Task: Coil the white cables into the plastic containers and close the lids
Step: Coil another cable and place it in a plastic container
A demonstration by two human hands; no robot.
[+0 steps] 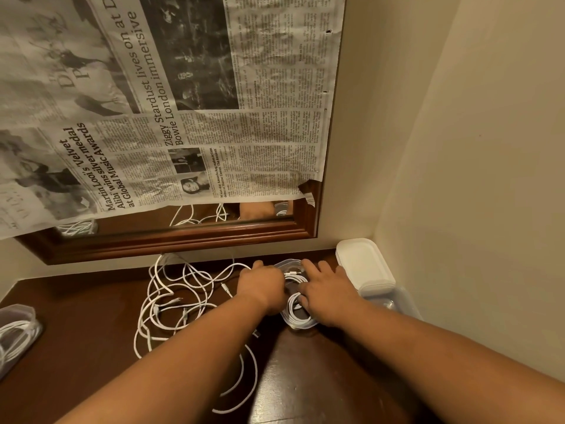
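Note:
A clear plastic container (pixel 301 324) stands on the dark wooden table (pixel 91 347), with a coiled white cable (pixel 297 307) lying inside it. My left hand (pixel 263 286) and my right hand (pixel 327 289) both press down on that coil from either side, fingers bent over the cable. To the left a tangle of loose white cables (pixel 174 301) sprawls across the table, one loop (pixel 244 377) trailing toward me under my left forearm. Whether either hand grips the cable firmly is unclear.
A stack of white lids (pixel 362 261) rests on another clear container (pixel 394 298) in the right corner by the wall. A container holding coiled cable (pixel 15 335) sits at the left edge. A wood-framed mirror (pixel 183 237) covered with newspaper hangs behind.

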